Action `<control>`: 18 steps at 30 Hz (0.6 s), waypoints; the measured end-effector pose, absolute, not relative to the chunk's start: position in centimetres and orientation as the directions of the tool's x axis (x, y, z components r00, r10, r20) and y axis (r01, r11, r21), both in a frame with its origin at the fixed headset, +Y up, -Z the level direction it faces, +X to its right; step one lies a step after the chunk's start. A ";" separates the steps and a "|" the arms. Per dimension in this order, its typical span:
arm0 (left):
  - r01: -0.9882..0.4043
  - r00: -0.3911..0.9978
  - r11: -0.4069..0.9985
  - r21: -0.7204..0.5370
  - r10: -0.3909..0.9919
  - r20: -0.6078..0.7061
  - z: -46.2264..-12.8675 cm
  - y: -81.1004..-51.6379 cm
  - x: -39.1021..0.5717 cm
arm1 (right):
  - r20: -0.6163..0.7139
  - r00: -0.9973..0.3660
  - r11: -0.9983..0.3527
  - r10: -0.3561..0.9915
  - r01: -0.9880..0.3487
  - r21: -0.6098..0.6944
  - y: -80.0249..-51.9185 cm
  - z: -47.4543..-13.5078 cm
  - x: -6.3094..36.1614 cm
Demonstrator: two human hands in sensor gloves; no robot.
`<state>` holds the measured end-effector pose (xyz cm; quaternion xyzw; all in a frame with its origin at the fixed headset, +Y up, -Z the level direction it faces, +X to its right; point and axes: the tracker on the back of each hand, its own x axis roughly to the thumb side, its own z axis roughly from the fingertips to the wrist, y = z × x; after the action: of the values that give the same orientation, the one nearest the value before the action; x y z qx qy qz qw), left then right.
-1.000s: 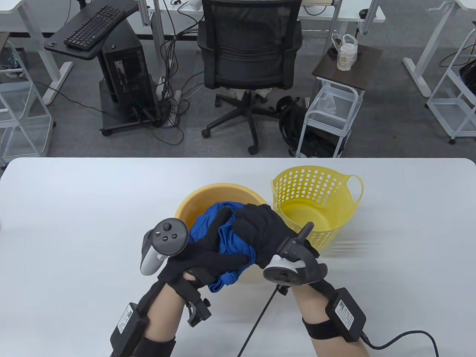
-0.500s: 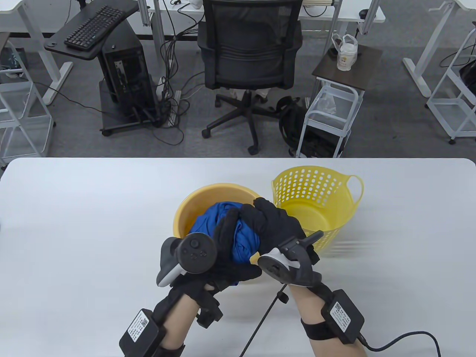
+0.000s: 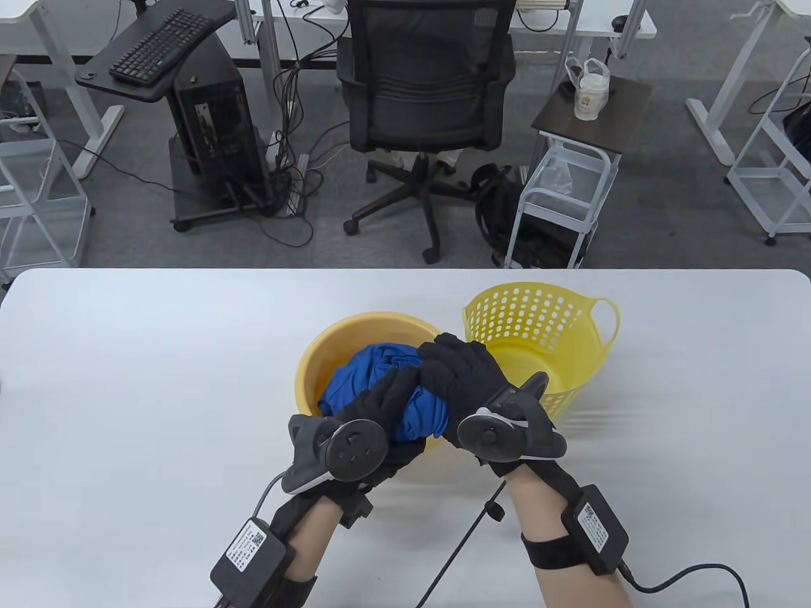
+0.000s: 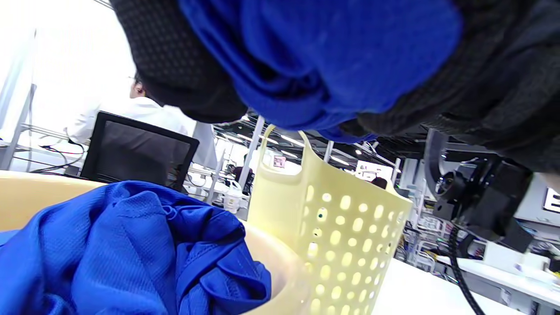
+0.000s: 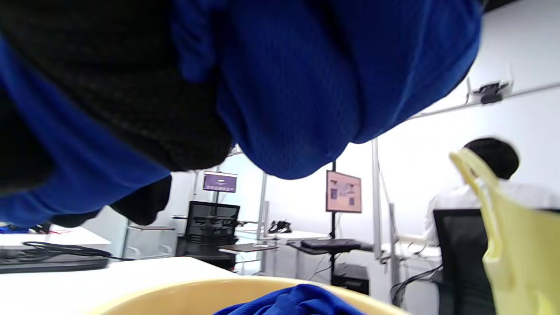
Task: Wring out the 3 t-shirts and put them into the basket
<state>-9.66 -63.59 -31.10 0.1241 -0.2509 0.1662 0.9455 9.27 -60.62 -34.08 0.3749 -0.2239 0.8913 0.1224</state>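
The blue t-shirt (image 3: 418, 405) is bunched over the yellow tub (image 3: 317, 373) at lower centre, gripped by both hands' curled fingers: left hand (image 3: 386, 411), right hand (image 3: 466, 380). Only the left wrist view shows more blue cloth (image 4: 127, 253) in the tub, beside the holed basket (image 4: 345, 227).

I can read no text in any view. The black boxes strapped to my forearms, the left box (image 3: 248, 553) and the right box (image 3: 594, 527), each carry a white label with a square code and lines too small to make out. Two distant screens (image 5: 343, 191) in the right wrist view show blurred content, unreadable.
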 end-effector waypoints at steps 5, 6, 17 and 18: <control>-0.319 0.871 0.919 0.232 0.188 0.454 -30.8 -63.0 -9.9 | 0.606 -0.792 -0.852 0.072 -0.365 -0.376 -60.7 -33.8 8.4; -0.293 0.882 0.923 0.249 0.161 0.442 -30.6 -62.8 -10.0 | 0.580 -0.813 -0.853 0.048 -0.336 -0.400 -60.5 -33.6 8.1; -0.194 0.925 0.884 0.424 0.020 0.381 -29.7 -61.9 -10.1 | 0.556 -0.830 -0.748 0.042 -0.395 -0.533 -60.3 -32.3 7.5; -0.167 0.936 0.879 0.446 -0.002 0.353 -29.6 -61.9 -10.0 | 0.556 -0.829 -0.753 0.063 -0.405 -0.518 -60.3 -32.4 7.3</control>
<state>-10.04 -61.95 -29.56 0.2419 -0.1739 0.0432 0.9536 7.34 -60.30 -32.35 0.2619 -0.3261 0.8989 0.1302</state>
